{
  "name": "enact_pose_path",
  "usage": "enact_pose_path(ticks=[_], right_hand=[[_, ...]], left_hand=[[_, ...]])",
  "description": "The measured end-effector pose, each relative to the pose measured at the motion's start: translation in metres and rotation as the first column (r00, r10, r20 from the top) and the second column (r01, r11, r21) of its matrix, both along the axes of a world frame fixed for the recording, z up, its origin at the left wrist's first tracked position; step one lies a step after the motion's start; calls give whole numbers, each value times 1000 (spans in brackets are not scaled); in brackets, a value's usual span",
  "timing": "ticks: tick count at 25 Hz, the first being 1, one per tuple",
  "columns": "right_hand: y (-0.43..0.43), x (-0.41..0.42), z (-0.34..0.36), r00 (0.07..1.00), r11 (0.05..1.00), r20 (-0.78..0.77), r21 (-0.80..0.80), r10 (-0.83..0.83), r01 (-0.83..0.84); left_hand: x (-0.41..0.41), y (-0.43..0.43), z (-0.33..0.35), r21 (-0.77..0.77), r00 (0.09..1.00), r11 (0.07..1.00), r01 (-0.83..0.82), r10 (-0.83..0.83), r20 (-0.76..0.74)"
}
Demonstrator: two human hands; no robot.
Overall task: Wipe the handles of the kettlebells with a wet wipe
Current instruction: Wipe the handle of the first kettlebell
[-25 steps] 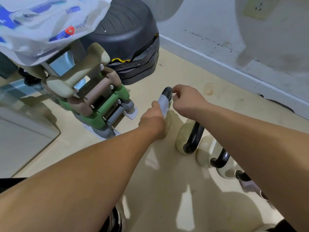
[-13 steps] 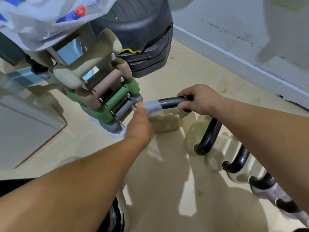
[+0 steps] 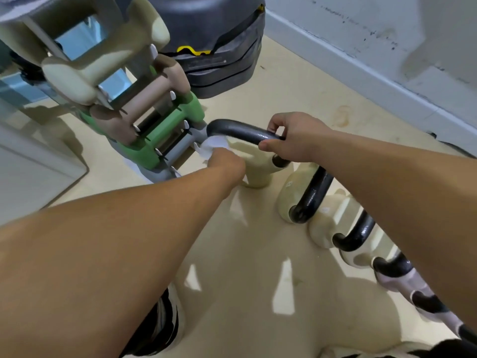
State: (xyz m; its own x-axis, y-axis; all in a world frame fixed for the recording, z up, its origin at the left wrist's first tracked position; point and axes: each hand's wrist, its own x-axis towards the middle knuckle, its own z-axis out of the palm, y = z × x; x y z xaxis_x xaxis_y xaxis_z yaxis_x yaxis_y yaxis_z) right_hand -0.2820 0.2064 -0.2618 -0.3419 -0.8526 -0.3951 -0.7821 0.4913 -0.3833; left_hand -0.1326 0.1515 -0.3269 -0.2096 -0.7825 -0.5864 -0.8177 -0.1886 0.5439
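The right hand curls its fingers round the kettlebell handle at its right end, seemingly to steady it. The left hand clutches a bunched wet wipe against the handle's left bend, likely for rubbing.

Beige floor; row of cream kettlebells standing on it; dumbbell rack beside; black domed gear near wall.

cream kettlebell on floor, black handle upward, white wet wipe bunched at its left end
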Motion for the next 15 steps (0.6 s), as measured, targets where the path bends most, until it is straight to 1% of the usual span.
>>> enact_pose_path(ticks=[2, 3, 4, 5, 6, 7, 8, 10, 11, 12, 13, 14, 15], right_hand=[[-2, 6, -1, 998, 999, 51, -8, -32, 32], [-2, 8, -2, 996, 999, 76, -11, -39, 40], [-2, 10, -2, 995, 999, 91, -10, -50, 51], [-1, 10, -2, 993, 998, 101, -11, -64, 65], [0, 10, -3, 991, 997, 107, -15, -79, 82], [1, 9, -4, 989, 995, 112, -23, -93, 96], [3, 8, -5, 989, 994, 112, -33, -99, 103], [3, 9, -8, 991, 995, 105, -55, -82, 88], [3, 9, -10, 992, 995, 104, -66, -71, 78], [3, 7, -12, 992, 994, 103, -79, -66, 74], [4, 6, -13, 992, 993, 102, -90, -68, 77], [4, 6, -13, 993, 992, 101, -97, -67, 77], [3, 6, -12, 992, 992, 103, -100, -67, 78]], left_hand=[[4, 10, -5, -53, 997, 996, 74, -74, 9], [6, 14, -4, -106, 996, 990, 92, -92, 7], [5, 18, 0, -193, 994, 975, 109, -112, -3], [2, 15, 4, -280, 993, 954, 111, -120, -17], [0, 9, 7, -358, 985, 920, 161, -170, 6], [-1, 3, 10, -405, 961, 873, 272, -266, 72], [-2, -1, 8, -396, 913, 823, 407, -380, 150], [-4, 3, 5, -240, 747, 711, 660, -591, 304], [-6, 8, -3, -179, 667, 653, 736, -653, 359], [-8, 15, -10, -162, 624, 612, 774, -693, 362], [-9, 25, -18, -174, 647, 627, 759, -700, 303], [-8, 36, -18, -195, 749, 723, 663, -649, 138], [-7, 48, -14, -171, 852, 847, 503, -519, -65]])
